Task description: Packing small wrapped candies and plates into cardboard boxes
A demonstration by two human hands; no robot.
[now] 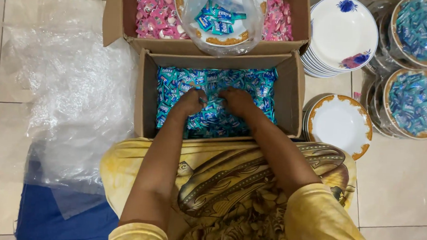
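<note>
- The left hand (190, 102) is pushed down into the heap of blue-wrapped candies (215, 97) that fills the near cardboard box (295, 98); its fingers are curled shut around a clutch of those candies.
- The right hand (237, 101) lies just beside it in the same heap, fingers bunched closed over more of the wrappers. The two hands nearly touch at the middle of the box.
- Both forearms reach forward over a lap covered in yellow patterned cloth (229, 186), with yellow sleeves at the bottom edge.
- Directly behind the near box stands a second cardboard box (116, 13) holding pink-wrapped candies (153, 10). A gold-rimmed plate (226, 39) rests on top of them, covered by a clear plastic bag (221, 10) with a few blue candies inside.
- On the tiled floor (404, 183) to the right is a stack of white plates with blue flowers (339, 33), and nearer, a stack of white plates with gold rims (341, 124).
- Further right sit two wrapped plates loaded with blue candies (417, 101), one behind the other.
- To the left of the boxes a sheet of crumpled clear plastic (75, 95) is spread over the floor, partly over something blue (56, 219).
</note>
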